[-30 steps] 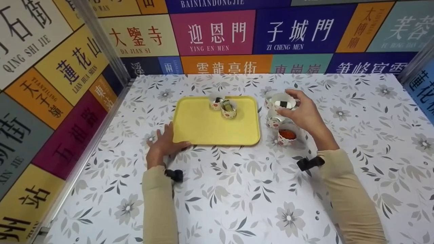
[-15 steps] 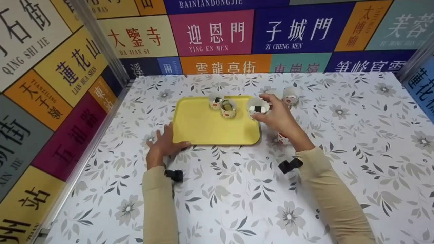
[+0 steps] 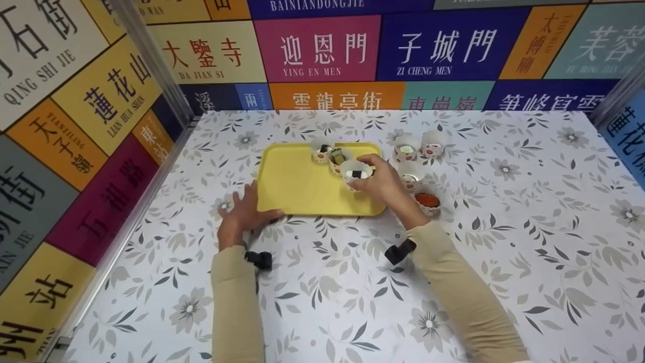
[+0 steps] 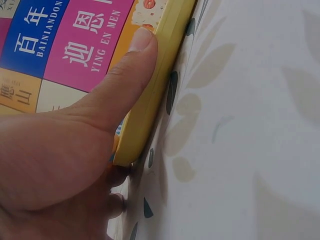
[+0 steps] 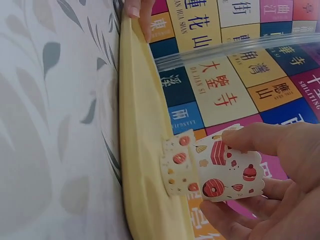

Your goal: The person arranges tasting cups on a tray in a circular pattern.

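Note:
My right hand [image 3: 384, 180] pinches the rim of a paper baking cup [image 3: 356, 174] holding a white food piece with a black band. The cup is over the right half of a yellow tray [image 3: 292, 189]. In the right wrist view the held cup [image 5: 230, 167], printed with cakes and doughnuts, overlaps another cup [image 5: 176, 162] standing on the tray. That cup [image 3: 338, 162] holds a greenish roll; beside it is a cup [image 3: 321, 153] with something dark and white. My left hand [image 3: 244, 210] rests at the tray's front left corner, fingers spread, straight thumb [image 4: 127, 67] along the rim.
Right of the tray stand a cup [image 3: 428, 202] with orange-red filling, a cup [image 3: 409, 179] with pale contents, a cup [image 3: 405, 148] with white and green contents, and another cup [image 3: 434, 146]. Sign-covered walls [image 3: 322, 50] border the flower-patterned table [image 3: 322, 302].
My right hand has carried the black-banded food's cup leftward from the group at the right to over the tray, beside the greenish roll's cup. My left hand has stayed at the tray's corner.

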{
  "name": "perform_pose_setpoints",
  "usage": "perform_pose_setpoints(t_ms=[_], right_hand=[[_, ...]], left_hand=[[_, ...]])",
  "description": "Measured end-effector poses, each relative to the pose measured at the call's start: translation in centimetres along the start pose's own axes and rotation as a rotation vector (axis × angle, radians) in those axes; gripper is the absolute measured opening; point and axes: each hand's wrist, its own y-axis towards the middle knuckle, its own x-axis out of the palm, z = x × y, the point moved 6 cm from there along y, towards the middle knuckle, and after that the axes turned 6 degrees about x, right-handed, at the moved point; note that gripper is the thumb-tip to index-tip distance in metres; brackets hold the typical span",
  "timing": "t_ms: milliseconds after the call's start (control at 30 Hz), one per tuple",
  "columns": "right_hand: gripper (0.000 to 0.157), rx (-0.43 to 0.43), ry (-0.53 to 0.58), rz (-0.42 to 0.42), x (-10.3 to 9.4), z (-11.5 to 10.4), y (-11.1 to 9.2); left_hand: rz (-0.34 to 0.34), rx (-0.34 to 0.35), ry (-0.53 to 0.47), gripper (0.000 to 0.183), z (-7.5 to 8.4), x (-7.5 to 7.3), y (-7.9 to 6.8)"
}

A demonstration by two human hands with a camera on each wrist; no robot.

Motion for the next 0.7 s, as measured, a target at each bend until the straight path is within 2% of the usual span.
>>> perform_pose_setpoints(t_ms=[133, 267, 700], right_hand=[[0.066, 0.027, 0.015, -0.015, 1.1, 0.2, 0.3], [0.064, 0.010, 0.035, -0.006, 1.7, 0.3, 0.6], [0.068, 0.036, 0.035, 0.015, 3.2, 0.6, 1.3]], left_hand=[[-0.004, -0.007, 0.008, 0.114, 0.0, 0.1, 0.0], [-0.003, -0.007, 0.011, 0.114, 0.2, -0.1, 0.1], [-0.009, -0.010, -0.004, 0.116, 0.0, 0.1, 0.2]])
